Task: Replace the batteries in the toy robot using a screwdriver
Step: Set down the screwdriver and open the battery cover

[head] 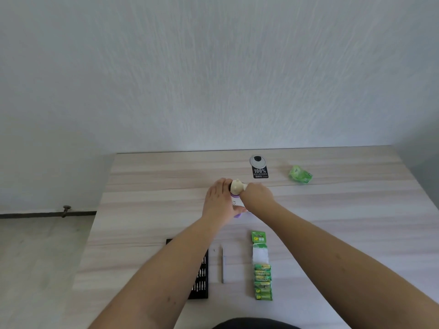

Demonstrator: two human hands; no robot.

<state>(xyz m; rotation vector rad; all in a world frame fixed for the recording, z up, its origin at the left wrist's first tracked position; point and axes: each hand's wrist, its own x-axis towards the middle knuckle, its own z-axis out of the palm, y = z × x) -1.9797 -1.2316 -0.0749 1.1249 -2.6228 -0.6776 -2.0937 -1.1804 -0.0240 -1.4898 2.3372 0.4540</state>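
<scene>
Two hands, left [219, 200] and right [257, 194], grip the toy robot [237, 188] on the table [332, 222].

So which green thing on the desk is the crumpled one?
The green wrapper at the far right, balled up near the wall; the battery strip lies flat and near.

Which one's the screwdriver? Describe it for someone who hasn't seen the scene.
On the wooden table, look near the front edge, between the black bit case and the green battery strip. The screwdriver is the thin silver rod lying alone there, untouched by either hand.
</scene>
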